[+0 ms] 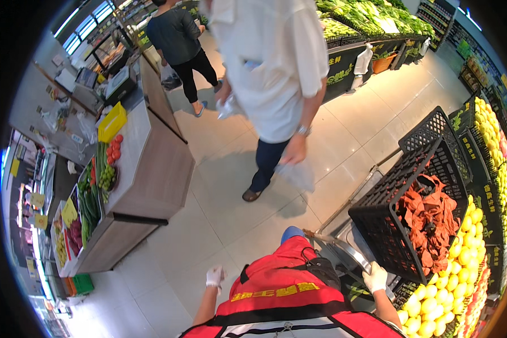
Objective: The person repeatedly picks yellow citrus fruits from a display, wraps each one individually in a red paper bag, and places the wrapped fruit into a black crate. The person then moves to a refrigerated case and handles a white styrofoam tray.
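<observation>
My right hand (375,276), in a white glove, is closed around the curved metal handle (357,255) of a flat cart (357,226). On the cart stand black plastic mesh crates (374,207). The front one is tilted and holds crumpled reddish-brown wrapping (431,219). My left hand (215,276), also in a white glove, hangs beside my red apron (270,279) with its fingers curled. Nothing shows in it. Yellow fruit (431,304) lies heaped on a display just beyond my right hand.
A person in a white shirt (270,76) stands close ahead, holding plastic bags. Farther back is another person in dark clothes (175,38). A wood-panelled counter (164,169) with vegetables stands left. Leafy greens (376,19) fill a far stand. Tiled floor (219,211) lies between.
</observation>
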A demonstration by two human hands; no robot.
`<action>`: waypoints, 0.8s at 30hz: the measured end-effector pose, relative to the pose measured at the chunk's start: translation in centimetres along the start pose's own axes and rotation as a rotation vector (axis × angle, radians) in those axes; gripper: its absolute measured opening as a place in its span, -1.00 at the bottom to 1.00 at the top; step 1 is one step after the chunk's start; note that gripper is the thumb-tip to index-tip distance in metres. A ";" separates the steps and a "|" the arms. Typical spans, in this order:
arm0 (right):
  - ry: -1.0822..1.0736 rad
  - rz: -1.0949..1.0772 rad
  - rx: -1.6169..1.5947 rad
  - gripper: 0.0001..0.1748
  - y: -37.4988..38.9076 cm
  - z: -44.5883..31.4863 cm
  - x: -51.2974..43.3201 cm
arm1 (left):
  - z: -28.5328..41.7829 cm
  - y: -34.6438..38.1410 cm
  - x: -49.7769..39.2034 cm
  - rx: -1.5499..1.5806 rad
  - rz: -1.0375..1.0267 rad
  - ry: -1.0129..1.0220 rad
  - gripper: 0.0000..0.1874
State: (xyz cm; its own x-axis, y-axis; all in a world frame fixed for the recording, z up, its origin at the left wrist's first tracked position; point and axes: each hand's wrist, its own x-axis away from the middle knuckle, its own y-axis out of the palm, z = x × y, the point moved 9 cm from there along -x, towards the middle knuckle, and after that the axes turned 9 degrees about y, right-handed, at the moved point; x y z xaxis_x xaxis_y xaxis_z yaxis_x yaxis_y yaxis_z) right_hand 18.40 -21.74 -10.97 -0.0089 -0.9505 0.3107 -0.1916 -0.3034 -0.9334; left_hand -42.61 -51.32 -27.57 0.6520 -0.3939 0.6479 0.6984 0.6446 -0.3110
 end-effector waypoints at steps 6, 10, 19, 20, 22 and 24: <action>0.047 -0.102 0.009 -0.67 0.1 -0.7 -0.7 | -0.6 -0.5 -0.4 -0.096 -0.089 -0.049 -0.67; -0.073 -0.178 -0.001 -0.72 -1.5 -5.1 -4.5 | 6.1 1.8 -4.5 -0.275 -0.063 -0.004 -0.64; -0.252 -0.189 -0.102 -0.74 -0.4 -24.6 -35.9 | 34.6 11.6 -17.8 -0.164 0.031 0.358 -0.58; -0.303 -0.184 -0.121 -0.74 -0.3 -28.3 -39.6 | 36.1 11.7 -18.7 -0.158 0.052 0.369 -0.57; -0.399 -0.180 -0.156 -0.75 0.0 -36.2 -46.3 | 36.8 11.4 -21.1 -0.173 0.093 0.357 -0.55; -0.482 -0.193 -0.178 -0.75 0.5 -44.2 -51.5 | 34.1 10.8 -23.6 -0.212 0.128 0.275 -0.54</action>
State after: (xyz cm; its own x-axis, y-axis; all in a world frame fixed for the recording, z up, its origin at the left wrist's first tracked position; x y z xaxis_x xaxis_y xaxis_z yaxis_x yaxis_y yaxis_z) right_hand -24.63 30.04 -19.46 0.4850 -0.8151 0.3168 -0.3087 -0.4985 -0.8101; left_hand -60.48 -12.76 -22.50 0.7728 -0.4987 0.3927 0.6331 0.5612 -0.5331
